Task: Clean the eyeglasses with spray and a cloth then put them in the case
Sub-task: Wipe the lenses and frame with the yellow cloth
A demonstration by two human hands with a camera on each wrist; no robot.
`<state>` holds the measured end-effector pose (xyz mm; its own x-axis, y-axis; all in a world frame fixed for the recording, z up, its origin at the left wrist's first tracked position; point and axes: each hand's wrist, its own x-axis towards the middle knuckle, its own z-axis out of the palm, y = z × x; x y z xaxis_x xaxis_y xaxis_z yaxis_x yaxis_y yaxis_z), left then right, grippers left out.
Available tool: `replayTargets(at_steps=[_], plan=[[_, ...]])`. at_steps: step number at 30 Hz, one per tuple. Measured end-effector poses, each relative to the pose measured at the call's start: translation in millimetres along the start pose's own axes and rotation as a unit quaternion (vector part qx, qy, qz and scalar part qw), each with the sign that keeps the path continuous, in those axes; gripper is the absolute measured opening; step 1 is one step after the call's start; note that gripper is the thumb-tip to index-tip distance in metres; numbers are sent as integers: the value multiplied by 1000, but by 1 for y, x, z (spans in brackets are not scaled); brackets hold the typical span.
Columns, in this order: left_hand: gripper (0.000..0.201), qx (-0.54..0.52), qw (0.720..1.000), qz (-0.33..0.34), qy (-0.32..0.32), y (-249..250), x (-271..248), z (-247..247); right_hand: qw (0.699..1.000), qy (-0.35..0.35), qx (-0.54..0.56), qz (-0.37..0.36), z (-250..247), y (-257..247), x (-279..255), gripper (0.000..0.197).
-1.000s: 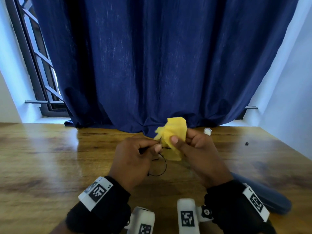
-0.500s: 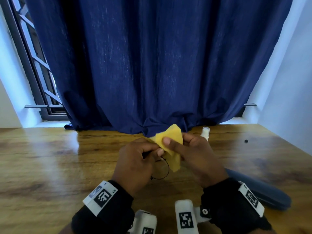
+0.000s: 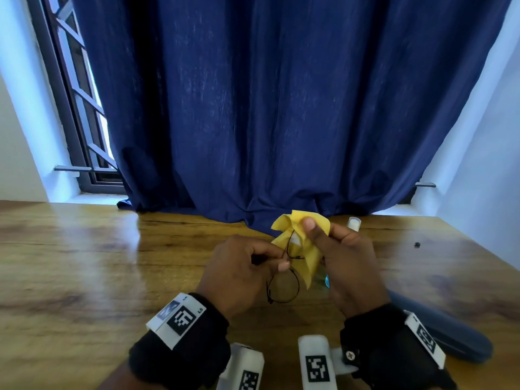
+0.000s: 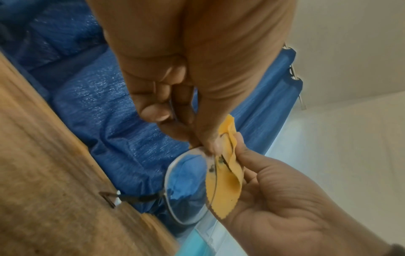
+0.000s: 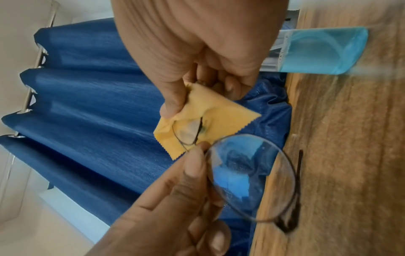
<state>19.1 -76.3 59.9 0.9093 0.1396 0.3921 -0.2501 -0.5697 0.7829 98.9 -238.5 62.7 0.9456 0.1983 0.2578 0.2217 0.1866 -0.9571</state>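
Note:
Thin dark wire-rimmed eyeglasses (image 3: 282,288) hang above the wooden table (image 3: 84,263), pinched at the bridge by my left hand (image 3: 242,273). My right hand (image 3: 346,263) pinches a yellow cloth (image 3: 304,249) folded over the far lens. The near round lens (image 5: 249,176) is bare, and the cloth-wrapped lens (image 5: 188,133) shows through the fold. The left wrist view shows the glasses (image 4: 188,188) and cloth (image 4: 225,183) edge-on. A spray bottle of blue liquid (image 5: 324,50) stands behind my right hand; its white cap (image 3: 354,222) shows above my knuckles. A dark blue case (image 3: 447,330) lies right of my right wrist.
A dark blue curtain (image 3: 281,108) hangs along the table's far edge, with a barred window (image 3: 81,114) at the left and white walls on both sides. A small dark speck (image 3: 417,244) lies on the table at the right.
My right hand has worked the yellow cloth over the far lens, bunching and reshaping it. My left hand keeps its hold on the glasses in about the same place.

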Motion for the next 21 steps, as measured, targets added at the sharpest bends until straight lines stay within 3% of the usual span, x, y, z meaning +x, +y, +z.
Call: replayTargets(at_steps=[3,11,16,21], plan=[[7,-12,1000,-8,9,-2,1,-1,1000,6,8,-5,-1,1,1,31],[10,-40,996,-2,77,-7,4,-5,993,-103,-55,23,6,3,-4,29],[7,-76,994,7,84,-1,2,-6,998,-64,26,5,3,-5,-5,22],[26,-70,997,-10,41,-1,4,-9,992,5,128,7,-2,-9,2,30]])
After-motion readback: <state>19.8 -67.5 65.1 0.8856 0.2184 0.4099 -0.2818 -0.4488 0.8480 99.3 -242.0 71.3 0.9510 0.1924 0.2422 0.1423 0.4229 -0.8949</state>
